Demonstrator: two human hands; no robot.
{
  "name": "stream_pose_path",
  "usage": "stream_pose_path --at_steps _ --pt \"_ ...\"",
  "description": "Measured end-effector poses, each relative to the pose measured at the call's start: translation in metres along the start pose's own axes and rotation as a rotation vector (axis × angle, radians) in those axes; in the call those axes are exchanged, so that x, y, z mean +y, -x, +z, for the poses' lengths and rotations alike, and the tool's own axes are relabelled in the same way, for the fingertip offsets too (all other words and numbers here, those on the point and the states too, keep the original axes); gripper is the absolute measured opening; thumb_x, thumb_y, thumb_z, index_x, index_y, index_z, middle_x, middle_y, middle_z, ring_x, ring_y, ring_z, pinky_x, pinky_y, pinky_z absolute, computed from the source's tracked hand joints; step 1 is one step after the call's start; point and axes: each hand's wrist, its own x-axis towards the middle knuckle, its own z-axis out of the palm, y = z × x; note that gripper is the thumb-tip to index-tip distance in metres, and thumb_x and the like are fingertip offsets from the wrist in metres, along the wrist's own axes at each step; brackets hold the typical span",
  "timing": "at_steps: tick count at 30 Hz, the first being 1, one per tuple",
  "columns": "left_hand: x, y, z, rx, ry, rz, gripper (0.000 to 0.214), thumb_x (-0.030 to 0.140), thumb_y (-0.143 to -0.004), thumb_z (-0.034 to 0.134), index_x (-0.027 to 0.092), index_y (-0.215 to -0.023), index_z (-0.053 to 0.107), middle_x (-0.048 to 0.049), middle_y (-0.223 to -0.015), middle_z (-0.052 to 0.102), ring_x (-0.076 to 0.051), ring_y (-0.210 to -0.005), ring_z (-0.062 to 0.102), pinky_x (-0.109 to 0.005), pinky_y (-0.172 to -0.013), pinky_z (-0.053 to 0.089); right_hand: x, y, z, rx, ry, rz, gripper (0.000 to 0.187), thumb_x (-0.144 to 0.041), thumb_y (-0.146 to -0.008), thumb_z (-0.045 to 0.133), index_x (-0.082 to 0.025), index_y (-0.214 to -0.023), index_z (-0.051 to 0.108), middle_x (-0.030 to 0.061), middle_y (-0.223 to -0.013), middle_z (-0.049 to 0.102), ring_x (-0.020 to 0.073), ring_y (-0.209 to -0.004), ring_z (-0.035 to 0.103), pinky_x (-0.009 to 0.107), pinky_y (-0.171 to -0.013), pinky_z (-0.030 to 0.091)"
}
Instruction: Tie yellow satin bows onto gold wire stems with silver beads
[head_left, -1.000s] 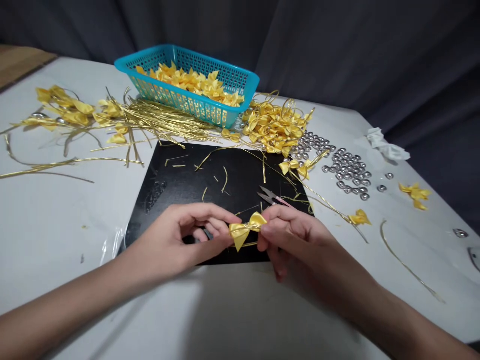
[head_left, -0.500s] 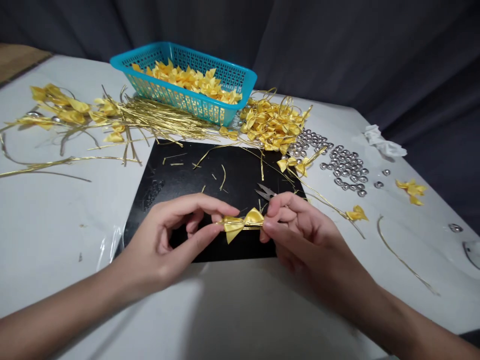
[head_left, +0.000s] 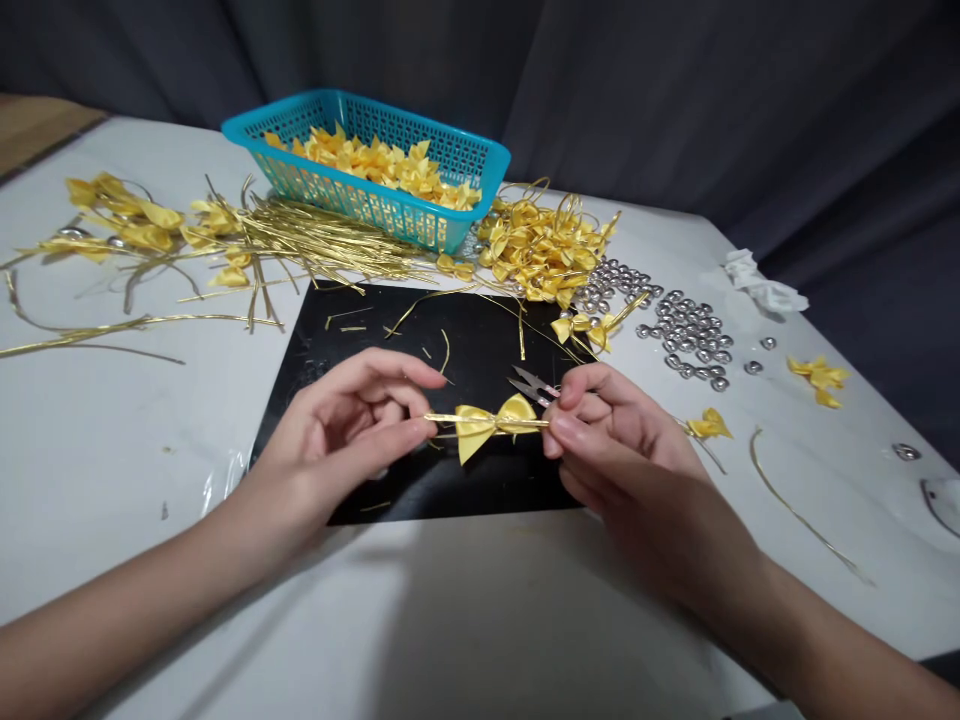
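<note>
A small yellow satin bow hangs over the black mat, threaded on a thin gold cord that runs sideways through its knot. My left hand pinches the cord's left end between thumb and forefinger. My right hand pinches the cord's right end just beside the bow. The cord is stretched level between both hands. Small thread snips lie on the mat right behind my right hand's fingertips.
A teal basket of yellow bows stands at the back. Gold cords spread at the back left, a heap of corded bows and silver beads at the right. Loose bows, cord offcuts and a white tissue lie around.
My hands have drawn apart, pulling the gold cord out straight on both sides of the bow. The bow has shifted slightly farther onto the mat.
</note>
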Motion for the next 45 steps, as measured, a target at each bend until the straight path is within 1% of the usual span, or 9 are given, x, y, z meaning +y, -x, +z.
stream_pose_path --at_steps 3,5,8,14,30,36,38,41,45 --pt "0.004 -0.002 0.002 -0.122 0.361 -0.285 0.017 0.021 -0.068 0.075 0.025 -0.083 0.068 0.0032 -0.069 0.056 -0.005 -0.056 0.045 -0.011 -0.048 0.036 0.000 0.004 0.002 -0.044 0.129 -0.034 0.014 -0.026 -0.084 0.059 -0.023 -0.087 0.046 -0.0053 -0.066 0.053 0.0030 -0.045 0.033 0.016 -0.039 0.022" --pt "0.006 -0.002 0.004 -0.183 0.435 -0.379 0.012 0.024 -0.068 0.075 0.022 -0.079 0.069 0.0029 -0.064 0.052 -0.005 -0.054 0.042 -0.011 -0.046 0.034 0.000 0.007 0.006 -0.107 0.225 -0.054 0.014 -0.027 -0.084 0.059 -0.022 -0.088 0.047 -0.0033 -0.067 0.054 0.0047 -0.049 0.040 0.017 -0.042 0.028" --pt "0.004 -0.001 0.004 -0.205 0.384 -0.351 0.008 0.027 -0.075 0.070 0.022 -0.080 0.067 0.0046 -0.060 0.045 -0.003 -0.049 0.035 -0.011 -0.042 0.029 -0.001 0.008 0.011 -0.168 0.302 -0.036 0.013 -0.030 -0.084 0.058 -0.020 -0.087 0.049 -0.0020 -0.068 0.055 0.0053 -0.048 0.041 0.019 -0.043 0.030" --pt "-0.003 0.000 0.003 -0.224 0.283 -0.314 0.004 0.026 -0.080 0.066 0.023 -0.079 0.063 0.0058 -0.059 0.045 -0.003 -0.047 0.034 -0.012 -0.042 0.025 -0.004 0.003 0.013 -0.097 0.336 0.028 0.010 -0.027 -0.082 0.058 -0.019 -0.083 0.052 -0.0005 -0.067 0.060 0.0072 -0.057 0.051 0.018 -0.048 0.036" --pt "-0.003 0.000 0.004 -0.232 0.080 -0.278 0.008 0.026 -0.084 0.057 0.020 -0.080 0.056 0.0057 -0.061 0.047 -0.005 -0.047 0.037 -0.015 -0.043 0.028 -0.003 0.007 0.014 -0.016 0.460 -0.064 0.009 -0.029 -0.082 0.056 -0.021 -0.082 0.052 0.0012 -0.068 0.062 0.0100 -0.055 0.055 0.021 -0.044 0.034" --pt "-0.006 0.003 0.016 -0.040 -0.214 -0.136 0.023 0.035 -0.077 0.065 0.020 -0.091 0.053 0.0037 -0.069 0.049 -0.009 -0.057 0.046 -0.018 -0.050 0.037 0.007 0.011 0.009 0.131 0.846 -0.395 0.002 -0.024 -0.086 0.055 -0.023 -0.086 0.057 -0.0005 -0.068 0.061 0.0087 -0.049 0.049 0.022 -0.042 0.033" --pt "-0.004 0.003 0.019 -0.076 -0.233 -0.158 0.023 0.037 -0.076 0.064 0.018 -0.087 0.058 0.0024 -0.068 0.052 -0.009 -0.058 0.047 -0.018 -0.050 0.038 0.009 0.012 0.006 0.055 1.010 -0.556 0.007 -0.019 -0.087 0.052 -0.023 -0.088 0.058 -0.0007 -0.070 0.062 0.0077 -0.049 0.049 0.021 -0.045 0.035" --pt "0.003 0.002 0.021 -0.178 -0.156 -0.263 0.021 0.037 -0.075 0.063 0.016 -0.081 0.063 0.0024 -0.061 0.054 -0.010 -0.056 0.049 -0.019 -0.052 0.040 0.008 0.011 0.005 -0.184 1.198 -0.760 0.014 -0.014 -0.089 0.047 -0.021 -0.088 0.060 0.0005 -0.071 0.065 0.0084 -0.054 0.053 0.020 -0.049 0.037" --pt "0.009 -0.001 0.022 -0.153 -0.100 -0.350 0.021 0.030 -0.066 0.071 0.016 -0.079 0.062 0.0026 -0.062 0.057 -0.009 -0.056 0.050 -0.019 -0.051 0.039 0.004 0.008 0.010 -0.340 1.392 -0.999 0.034 -0.012 -0.093 0.033 -0.015 -0.081 0.065 0.0016 -0.060 0.064 0.0103 -0.046 0.044 0.027 -0.041 0.028"
